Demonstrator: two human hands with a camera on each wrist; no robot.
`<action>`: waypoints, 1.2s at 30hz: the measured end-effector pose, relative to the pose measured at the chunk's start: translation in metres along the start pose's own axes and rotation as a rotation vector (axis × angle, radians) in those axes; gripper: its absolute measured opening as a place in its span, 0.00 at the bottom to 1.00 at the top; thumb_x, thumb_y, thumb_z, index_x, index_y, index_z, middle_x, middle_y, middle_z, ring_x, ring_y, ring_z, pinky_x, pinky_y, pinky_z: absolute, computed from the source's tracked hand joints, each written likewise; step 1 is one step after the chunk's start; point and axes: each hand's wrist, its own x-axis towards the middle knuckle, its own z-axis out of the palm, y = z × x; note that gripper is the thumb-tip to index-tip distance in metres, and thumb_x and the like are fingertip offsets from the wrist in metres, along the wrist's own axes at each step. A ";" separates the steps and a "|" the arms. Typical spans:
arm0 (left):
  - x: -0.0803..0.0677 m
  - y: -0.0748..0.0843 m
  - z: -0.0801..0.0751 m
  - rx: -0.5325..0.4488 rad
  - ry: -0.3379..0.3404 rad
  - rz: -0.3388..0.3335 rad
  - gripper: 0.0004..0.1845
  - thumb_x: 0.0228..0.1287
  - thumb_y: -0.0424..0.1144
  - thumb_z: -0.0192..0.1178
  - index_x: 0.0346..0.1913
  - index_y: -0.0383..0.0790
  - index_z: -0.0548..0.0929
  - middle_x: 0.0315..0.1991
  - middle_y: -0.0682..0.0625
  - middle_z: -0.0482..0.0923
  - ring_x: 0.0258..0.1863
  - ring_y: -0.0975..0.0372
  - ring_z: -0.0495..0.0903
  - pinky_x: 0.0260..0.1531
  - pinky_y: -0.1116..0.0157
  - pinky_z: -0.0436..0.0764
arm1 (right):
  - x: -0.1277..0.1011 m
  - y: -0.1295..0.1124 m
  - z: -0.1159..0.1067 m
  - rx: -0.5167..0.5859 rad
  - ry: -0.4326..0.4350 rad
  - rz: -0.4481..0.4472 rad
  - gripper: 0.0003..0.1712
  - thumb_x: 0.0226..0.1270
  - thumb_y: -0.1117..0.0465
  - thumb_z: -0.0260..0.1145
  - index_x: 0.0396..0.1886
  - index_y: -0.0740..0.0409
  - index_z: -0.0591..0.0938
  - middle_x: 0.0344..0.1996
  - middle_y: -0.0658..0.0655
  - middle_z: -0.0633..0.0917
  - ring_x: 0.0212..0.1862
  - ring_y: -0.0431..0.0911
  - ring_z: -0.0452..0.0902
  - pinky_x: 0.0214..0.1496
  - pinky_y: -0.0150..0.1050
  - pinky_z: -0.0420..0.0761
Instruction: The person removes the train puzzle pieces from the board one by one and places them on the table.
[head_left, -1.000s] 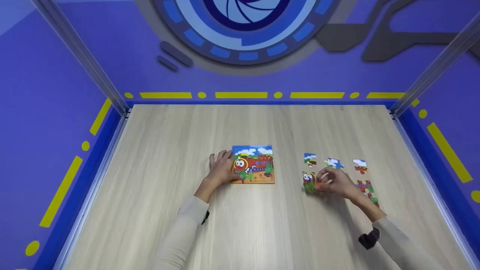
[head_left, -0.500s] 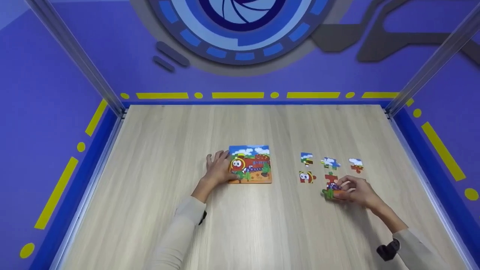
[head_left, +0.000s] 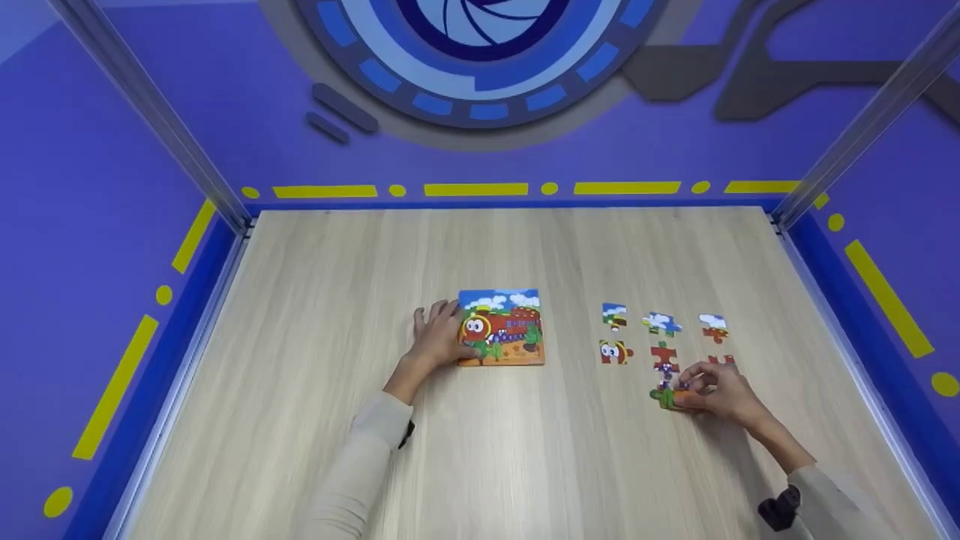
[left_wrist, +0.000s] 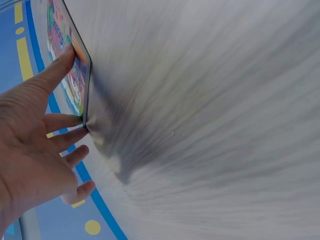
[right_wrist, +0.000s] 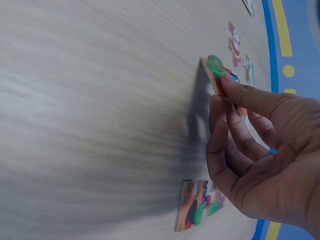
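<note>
A square picture puzzle board point(head_left: 510, 330) with a cartoon train lies at the table's middle. My left hand point(head_left: 441, 336) rests at its left edge with straight fingers; in the left wrist view the thumb lies on the board point(left_wrist: 80, 70) and the fingertips point(left_wrist: 82, 131) touch its edge. To the right, my right hand point(head_left: 694, 390) pinches a green and orange puzzle piece point(head_left: 667, 396) just over the table. The right wrist view shows that piece point(right_wrist: 215, 72) tilted between thumb and fingers of the right hand point(right_wrist: 222, 95).
Loose pieces lie in rows beyond the right hand: a sky piece point(head_left: 614, 314), a cloud piece point(head_left: 661, 323), another point(head_left: 712, 325), a face piece point(head_left: 614, 352), a red piece point(head_left: 663, 355). Another piece point(right_wrist: 200, 205) lies by the wrist. Blue walls border the wooden table point(head_left: 525, 465).
My right hand has left the face piece on the table, moved right and slightly nearer to me, and now holds the green and orange piece. The left hand has stayed at the board.
</note>
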 end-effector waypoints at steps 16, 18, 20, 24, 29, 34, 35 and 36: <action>0.000 -0.001 -0.002 -0.009 0.028 0.017 0.45 0.48 0.56 0.71 0.67 0.39 0.68 0.70 0.43 0.60 0.70 0.48 0.53 0.65 0.38 0.44 | -0.002 -0.008 0.012 -0.267 0.140 0.014 0.07 0.51 0.63 0.74 0.32 0.56 0.87 0.30 0.53 0.83 0.31 0.41 0.73 0.29 0.31 0.70; 0.000 -0.002 -0.002 0.001 0.026 0.023 0.45 0.49 0.56 0.70 0.68 0.39 0.68 0.71 0.43 0.60 0.71 0.48 0.53 0.65 0.39 0.44 | -0.002 -0.008 0.012 -0.256 0.132 0.006 0.07 0.52 0.63 0.74 0.33 0.56 0.87 0.31 0.53 0.84 0.32 0.42 0.76 0.30 0.30 0.71; 0.000 -0.004 -0.001 0.003 0.033 0.032 0.45 0.49 0.57 0.70 0.68 0.38 0.67 0.71 0.43 0.60 0.71 0.48 0.53 0.65 0.39 0.43 | -0.001 -0.009 0.012 -0.242 0.119 0.004 0.08 0.53 0.63 0.73 0.34 0.57 0.87 0.32 0.54 0.85 0.32 0.43 0.77 0.29 0.30 0.72; -0.002 -0.005 0.003 0.007 0.043 0.055 0.46 0.50 0.59 0.68 0.68 0.36 0.67 0.70 0.42 0.60 0.71 0.49 0.52 0.66 0.39 0.41 | 0.001 -0.007 0.008 -0.226 0.101 -0.011 0.09 0.53 0.61 0.73 0.35 0.56 0.87 0.31 0.54 0.86 0.31 0.42 0.78 0.28 0.30 0.71; -0.003 -0.006 0.006 0.036 0.048 0.089 0.48 0.49 0.62 0.68 0.68 0.35 0.66 0.70 0.41 0.60 0.71 0.47 0.53 0.65 0.38 0.43 | 0.010 -0.011 0.006 -0.208 0.101 -0.050 0.10 0.53 0.59 0.74 0.34 0.58 0.88 0.31 0.53 0.88 0.31 0.38 0.80 0.29 0.28 0.75; -0.002 -0.008 0.004 0.080 0.043 0.096 0.52 0.44 0.65 0.68 0.68 0.35 0.66 0.69 0.41 0.61 0.70 0.47 0.53 0.65 0.39 0.44 | 0.032 -0.033 0.021 -0.110 0.047 -0.087 0.09 0.59 0.59 0.69 0.37 0.60 0.87 0.33 0.56 0.88 0.31 0.44 0.82 0.28 0.30 0.78; -0.001 -0.008 0.004 0.085 0.040 0.101 0.53 0.43 0.65 0.68 0.67 0.34 0.66 0.69 0.41 0.61 0.70 0.47 0.53 0.65 0.39 0.44 | 0.037 -0.039 0.026 -0.084 0.030 -0.098 0.09 0.61 0.60 0.68 0.37 0.60 0.86 0.33 0.57 0.87 0.31 0.46 0.82 0.28 0.31 0.78; -0.001 -0.008 0.004 0.092 0.035 0.106 0.54 0.43 0.66 0.68 0.67 0.34 0.66 0.69 0.40 0.60 0.71 0.47 0.52 0.65 0.39 0.44 | 0.042 -0.044 0.032 -0.062 0.017 -0.116 0.09 0.61 0.61 0.68 0.38 0.61 0.86 0.33 0.57 0.87 0.31 0.48 0.82 0.28 0.31 0.78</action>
